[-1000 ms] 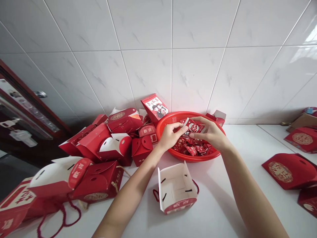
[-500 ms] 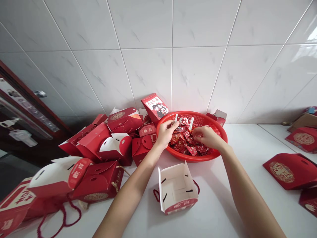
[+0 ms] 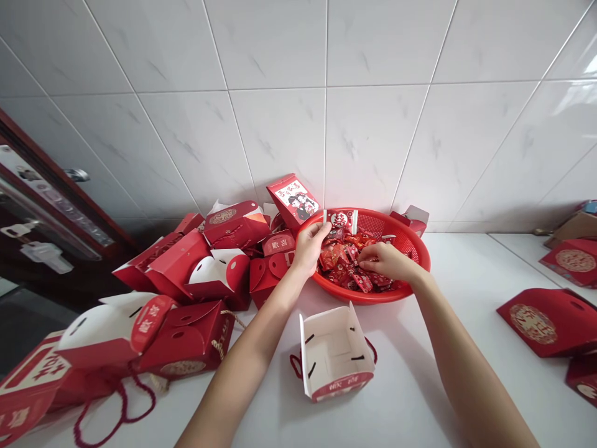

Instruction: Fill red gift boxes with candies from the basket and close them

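While both forearms reach up from the bottom edge of the frame, the two hands meet the red plastic basket (image 3: 423, 264) right of centre in the head camera view. The left hand (image 3: 310, 250), at the basket's left rim, pinches a red candy packet (image 3: 341, 219) between thumb and fingers. The packet, with white crimped ends and a round white emblem, stands up just beyond the fingertips, above the back part of the basket. The right hand (image 3: 385, 260) dips in from the right, fingers bunched and pointing down, touching the pile of red-wrapped candies (image 3: 339, 272); its fingertips are partly lost among the wrappers, so whether it has hold of one cannot be told. Below the basket, at lower centre, an open gift box (image 3: 336, 348) with dark red cord handles shows its white inside.

The left fingers cover the packet's lower left corner, and small print on the wrappers is too fine to read. Red gift boxes (image 3: 184, 339) crowd the left, overlapping one another, the nearest cut off by the frame; more red boxes (image 3: 536, 323) are cropped at the right edge.
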A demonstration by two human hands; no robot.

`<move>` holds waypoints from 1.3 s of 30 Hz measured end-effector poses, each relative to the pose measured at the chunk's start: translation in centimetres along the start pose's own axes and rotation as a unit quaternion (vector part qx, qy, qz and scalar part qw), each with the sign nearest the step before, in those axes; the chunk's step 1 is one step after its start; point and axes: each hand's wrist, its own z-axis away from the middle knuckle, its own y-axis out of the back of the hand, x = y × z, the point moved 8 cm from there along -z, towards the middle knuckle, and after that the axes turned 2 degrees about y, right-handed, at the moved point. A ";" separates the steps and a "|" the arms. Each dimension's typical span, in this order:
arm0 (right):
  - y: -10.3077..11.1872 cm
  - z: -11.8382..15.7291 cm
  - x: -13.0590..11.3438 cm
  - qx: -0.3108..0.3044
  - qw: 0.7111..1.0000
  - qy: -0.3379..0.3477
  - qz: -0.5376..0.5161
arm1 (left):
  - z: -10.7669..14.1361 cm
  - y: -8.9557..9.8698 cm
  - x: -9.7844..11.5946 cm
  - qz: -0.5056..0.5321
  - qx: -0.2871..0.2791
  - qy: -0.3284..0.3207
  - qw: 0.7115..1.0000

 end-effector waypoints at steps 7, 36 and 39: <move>1.4 0.5 1.5 0.062 0.997 -0.038 -0.006 | -0.3 0.0 -0.3 0.041 -0.004 0.054 0.998; -0.4 1.3 -1.4 -0.081 0.997 0.002 0.012 | -0.6 -0.2 -0.4 0.096 -0.037 0.111 0.988; -1.7 1.0 -1.3 -0.104 0.992 -0.016 0.075 | -0.5 -0.2 -0.3 0.089 -0.039 0.109 0.989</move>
